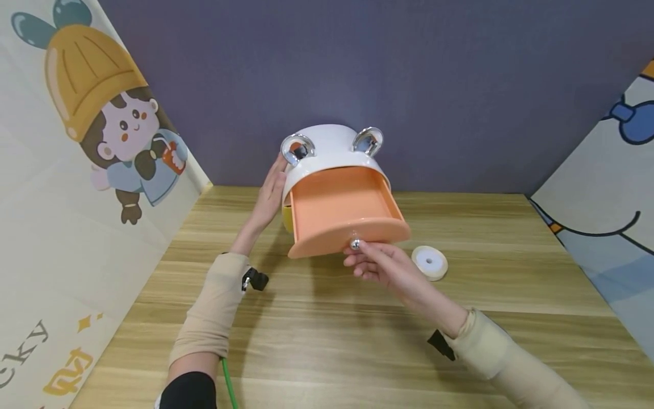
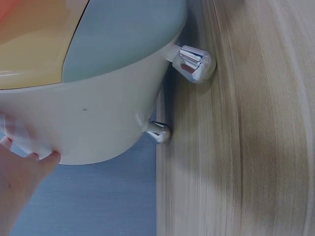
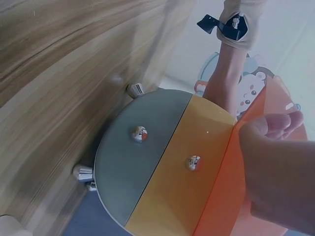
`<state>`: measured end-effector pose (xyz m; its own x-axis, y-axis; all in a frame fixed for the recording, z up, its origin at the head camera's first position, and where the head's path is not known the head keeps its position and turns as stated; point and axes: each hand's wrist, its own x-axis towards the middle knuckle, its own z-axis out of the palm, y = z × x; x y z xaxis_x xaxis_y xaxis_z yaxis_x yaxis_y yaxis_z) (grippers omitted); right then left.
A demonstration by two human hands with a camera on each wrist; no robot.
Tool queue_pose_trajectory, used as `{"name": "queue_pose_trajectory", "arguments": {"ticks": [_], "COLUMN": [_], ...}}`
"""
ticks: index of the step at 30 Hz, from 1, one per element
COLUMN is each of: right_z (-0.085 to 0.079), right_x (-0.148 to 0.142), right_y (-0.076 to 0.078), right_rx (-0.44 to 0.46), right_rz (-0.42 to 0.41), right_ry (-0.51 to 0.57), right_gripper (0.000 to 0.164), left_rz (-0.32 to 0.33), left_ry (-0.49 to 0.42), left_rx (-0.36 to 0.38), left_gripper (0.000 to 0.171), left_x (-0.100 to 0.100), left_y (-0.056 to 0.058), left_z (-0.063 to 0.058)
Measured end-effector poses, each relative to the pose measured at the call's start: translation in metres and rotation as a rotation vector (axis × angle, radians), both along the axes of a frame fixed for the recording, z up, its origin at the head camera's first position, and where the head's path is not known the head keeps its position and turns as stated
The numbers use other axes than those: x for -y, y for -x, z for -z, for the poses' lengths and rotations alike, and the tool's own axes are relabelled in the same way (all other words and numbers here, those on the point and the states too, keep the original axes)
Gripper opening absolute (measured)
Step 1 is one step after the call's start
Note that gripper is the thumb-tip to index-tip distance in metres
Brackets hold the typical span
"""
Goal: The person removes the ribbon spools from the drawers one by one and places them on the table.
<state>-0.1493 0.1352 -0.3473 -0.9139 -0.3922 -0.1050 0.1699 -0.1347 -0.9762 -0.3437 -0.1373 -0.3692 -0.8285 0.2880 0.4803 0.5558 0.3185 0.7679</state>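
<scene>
A round white drawer cabinet (image 1: 329,141) with two silver ears stands near the back of the table. Its orange top drawer (image 1: 339,199) is pulled out and holds nothing visible. My right hand (image 1: 385,267) pinches the drawer's silver knob (image 1: 355,243) between thumb and fingers. Against the cabinet's left side rests my left hand (image 1: 268,196), with fingers extended along the white shell (image 2: 98,118). Below, the yellow drawer (image 3: 172,191) and the grey-blue drawer (image 3: 147,162) are closed, each with its own silver knob.
Right of the cabinet lies a cream-coloured roll (image 1: 429,262) with a white centre on the wooden table (image 1: 327,346). A dark blue panel (image 1: 449,102) rises right behind the cabinet. Silver feet (image 2: 197,64) hold the cabinet off the tabletop. Cartoon-printed walls flank both sides.
</scene>
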Motion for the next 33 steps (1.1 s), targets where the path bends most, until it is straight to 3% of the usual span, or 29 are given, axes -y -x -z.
{"name": "queue_pose_trajectory", "arguments": {"ticks": [6,10,15,25,30,33], "right_z": [0.000,0.000,-0.004,-0.015,-0.017,-0.017], "right_x": [-0.003,-0.004,-0.001,0.008,0.011,0.014], "right_y": [0.007,0.014,0.023,0.044,0.051,0.056], "right_rx": [-0.014,-0.040,-0.036,-0.002,-0.011,-0.018], "right_rz": [0.003,-0.005,0.013,0.053,0.060,0.063], "right_ry": [0.009,-0.009,-0.012,0.031,0.025,0.023], "right_gripper": [0.033,0.033,0.035,0.027,0.028,0.028], "left_rz": [0.014,0.019,0.026,0.007,0.019,0.005], "left_ry": [0.000,0.004,-0.009,0.001,-0.008,-0.008], "left_rx": [0.022,-0.006,-0.025,0.026,0.011,-0.007], "left_gripper": [0.050,0.050,0.050,0.051,0.050,0.053], "left_x": [-0.003,-0.004,-0.004,-0.005,-0.004,-0.002], "left_y": [-0.020,-0.028,-0.029,-0.033,-0.033,-0.020], "left_z": [-0.017,-0.023,-0.024,-0.027,-0.025,-0.012]}}
